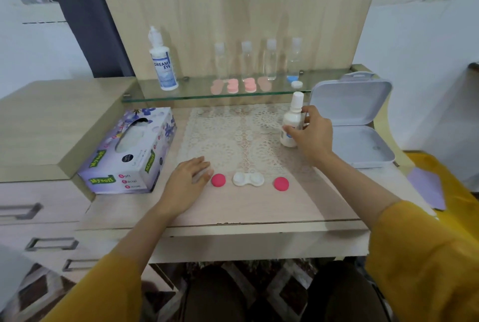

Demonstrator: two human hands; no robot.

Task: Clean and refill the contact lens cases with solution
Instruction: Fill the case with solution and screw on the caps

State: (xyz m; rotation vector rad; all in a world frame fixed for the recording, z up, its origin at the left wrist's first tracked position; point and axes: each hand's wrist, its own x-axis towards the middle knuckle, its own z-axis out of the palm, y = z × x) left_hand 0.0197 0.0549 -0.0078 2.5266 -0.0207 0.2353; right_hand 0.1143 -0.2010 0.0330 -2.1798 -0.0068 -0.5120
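An open white lens case (248,179) lies on the table near the front edge, with one pink cap (218,180) to its left and another pink cap (281,183) to its right. My left hand (187,183) rests flat on the table just left of the left cap, fingers relaxed. My right hand (312,135) grips a small white solution bottle (291,120) standing upright at the right edge of the lace mat (233,135). A larger solution bottle (162,62) stands on the glass shelf (197,88).
A tissue box (129,153) sits at the left. An open lilac box (355,119) stands at the right. On the shelf are several clear small bottles (270,59), several pink lens cases (233,85), a blue-and-white case (294,81). A purple cloth (427,186) lies far right.
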